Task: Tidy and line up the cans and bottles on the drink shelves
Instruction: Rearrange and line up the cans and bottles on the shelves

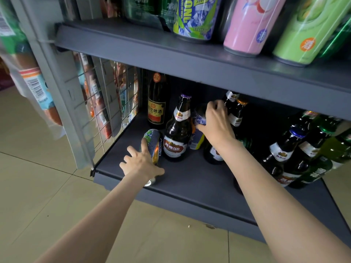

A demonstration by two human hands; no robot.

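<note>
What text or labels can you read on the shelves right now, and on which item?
"U8": label of the front brown beer bottle, lower shelf.
"花啤酒": yellow label of the tall dark bottle at the back.
"酒": orange circle on the green can, upper shelf.
"KONG": blue-green can, upper shelf, partly cut off.
Barcodes and other labels: too blurred.

packaged snacks (36, 88) hang on a wire grid panel (106, 103) above the beige tiled floor (38, 186).

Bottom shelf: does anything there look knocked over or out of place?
Yes. A can lies on its side near the front left of the bottom shelf, under the left hand, while the bottles beside it stand upright. The right hand grips a second can among the bottles.
</note>
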